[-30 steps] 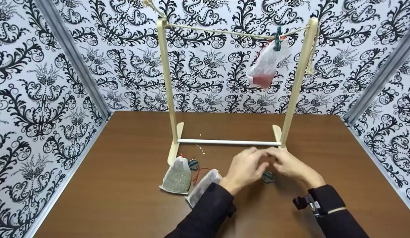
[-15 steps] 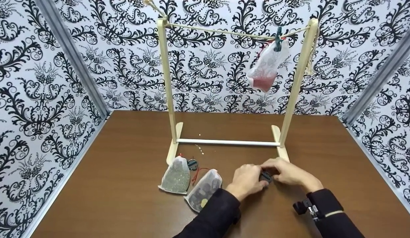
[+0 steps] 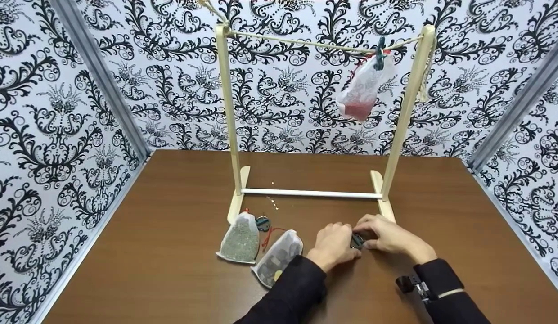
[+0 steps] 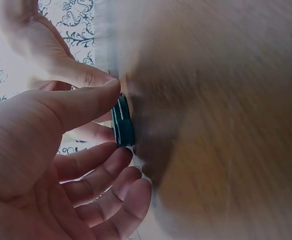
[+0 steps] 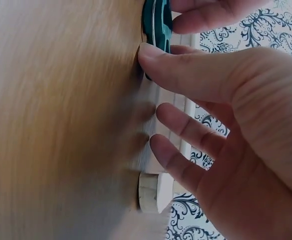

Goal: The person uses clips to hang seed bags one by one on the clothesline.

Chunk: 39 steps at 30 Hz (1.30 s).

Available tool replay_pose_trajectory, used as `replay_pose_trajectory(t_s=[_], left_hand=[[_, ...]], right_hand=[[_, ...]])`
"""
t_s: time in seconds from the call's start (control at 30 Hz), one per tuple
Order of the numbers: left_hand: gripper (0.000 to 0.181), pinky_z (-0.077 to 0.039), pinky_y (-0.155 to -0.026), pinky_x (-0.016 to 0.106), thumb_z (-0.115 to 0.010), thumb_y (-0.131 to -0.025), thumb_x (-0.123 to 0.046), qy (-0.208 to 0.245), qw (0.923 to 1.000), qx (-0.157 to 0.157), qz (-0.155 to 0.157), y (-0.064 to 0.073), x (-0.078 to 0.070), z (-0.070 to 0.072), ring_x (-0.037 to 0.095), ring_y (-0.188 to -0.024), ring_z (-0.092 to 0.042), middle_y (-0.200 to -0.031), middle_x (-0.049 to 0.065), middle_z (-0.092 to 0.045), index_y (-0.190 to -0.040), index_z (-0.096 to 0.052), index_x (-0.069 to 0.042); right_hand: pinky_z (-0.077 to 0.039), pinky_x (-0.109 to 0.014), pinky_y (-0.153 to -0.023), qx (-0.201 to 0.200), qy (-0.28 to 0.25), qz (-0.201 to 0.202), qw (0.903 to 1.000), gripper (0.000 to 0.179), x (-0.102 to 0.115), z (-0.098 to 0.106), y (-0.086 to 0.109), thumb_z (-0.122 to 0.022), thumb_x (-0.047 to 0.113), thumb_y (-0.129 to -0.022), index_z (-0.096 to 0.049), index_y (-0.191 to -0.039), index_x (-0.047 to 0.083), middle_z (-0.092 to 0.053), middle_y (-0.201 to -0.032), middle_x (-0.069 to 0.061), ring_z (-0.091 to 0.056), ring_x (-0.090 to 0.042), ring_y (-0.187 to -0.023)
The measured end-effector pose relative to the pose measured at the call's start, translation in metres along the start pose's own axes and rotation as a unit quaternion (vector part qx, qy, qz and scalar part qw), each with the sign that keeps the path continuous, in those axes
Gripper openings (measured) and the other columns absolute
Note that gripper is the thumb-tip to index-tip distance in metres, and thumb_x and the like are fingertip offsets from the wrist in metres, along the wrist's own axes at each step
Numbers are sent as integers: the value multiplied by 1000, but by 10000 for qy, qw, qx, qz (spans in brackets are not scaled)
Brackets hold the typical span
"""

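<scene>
A dark green clothespin (image 3: 357,241) lies at the tabletop between my hands. My left hand (image 3: 332,245) pinches it from the left; in the left wrist view the thumb is at one end of the clothespin (image 4: 123,125) and the index finger at the other. From the right, my right hand (image 3: 391,235) has its thumb and index finger on the same clothespin (image 5: 158,25), its other fingers spread loosely. Beside my left forearm lies a white mesh bag (image 3: 279,257) with dark pieces and a yellow one inside. Another mesh bag (image 3: 240,240) holds greenish-grey filling.
A wooden frame (image 3: 402,121) with a white crossbar (image 3: 310,193) stands behind the hands. Along its rope (image 3: 301,42), a green clothespin (image 3: 379,56) holds up a mesh bag (image 3: 362,92) with red contents. A second dark clip (image 3: 263,223) lies by the greenish bag.
Both hands have come down from above the table onto the clothespin and taken hold of it. The clothespin has shifted slightly left. The bags stay where they were.
</scene>
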<state>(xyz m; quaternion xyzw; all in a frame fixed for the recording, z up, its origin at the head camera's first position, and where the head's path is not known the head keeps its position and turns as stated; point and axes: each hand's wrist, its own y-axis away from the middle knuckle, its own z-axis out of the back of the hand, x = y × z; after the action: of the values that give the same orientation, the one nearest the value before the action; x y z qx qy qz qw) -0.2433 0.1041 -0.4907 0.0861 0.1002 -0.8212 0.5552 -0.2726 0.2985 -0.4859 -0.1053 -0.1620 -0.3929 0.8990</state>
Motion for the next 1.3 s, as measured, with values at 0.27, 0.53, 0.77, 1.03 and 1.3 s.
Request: replay_pose_trajectory(t_s=[0.27,0.53,0.77,1.03,1.3], left_hand=[[50,-58,-77,32,-89,-75,-48,-121,9993,260,229,2,1,6,20,-97,-69,-108,1,-71,-112,-73,-19],[46,-58,-75,33,-89,-76,-46,-177,9995,198,180,3,2,7,21,-96,-71,-107,1,-73,-109,-74,-18],[40,-58,-70,34,-86,-78,-43,-100,9997,162,138,4,7,2,22,-90,-71,-101,3,-71,-104,-73,-15],[41,-58,-74,34,-82,-81,-40,-286,9989,348,95,4,12,5,22,-97,-70,-106,2,-69,-111,-71,-14],[39,-58,-76,33,-82,-82,-40,-257,9992,311,-36,12,20,14,20,-96,-69,-104,1,-70,-109,-70,-14]], right_hand=[[-50,-35,-87,43,-116,-168,9998,34,11,-3,-4,-82,8,-80,-75,-114,10,-69,-107,-3,-61,-22,-100],[-51,-31,-83,53,-240,-171,9996,31,12,-6,-5,-81,6,-80,-75,-110,7,-69,-103,-4,-62,-18,-95],[-52,-29,-82,-61,-252,-88,9996,26,11,-8,-3,-82,13,-84,-74,-107,6,-69,-104,-5,-62,-19,-94],[-53,-29,-84,79,-438,-123,9989,34,13,-7,-4,-81,19,-87,-72,-117,6,-67,-108,-6,-62,-17,-96],[-52,-26,-79,28,-447,-52,9990,31,21,-8,-2,-79,22,-90,-72,-117,8,-67,-103,-2,-61,-11,-91]])
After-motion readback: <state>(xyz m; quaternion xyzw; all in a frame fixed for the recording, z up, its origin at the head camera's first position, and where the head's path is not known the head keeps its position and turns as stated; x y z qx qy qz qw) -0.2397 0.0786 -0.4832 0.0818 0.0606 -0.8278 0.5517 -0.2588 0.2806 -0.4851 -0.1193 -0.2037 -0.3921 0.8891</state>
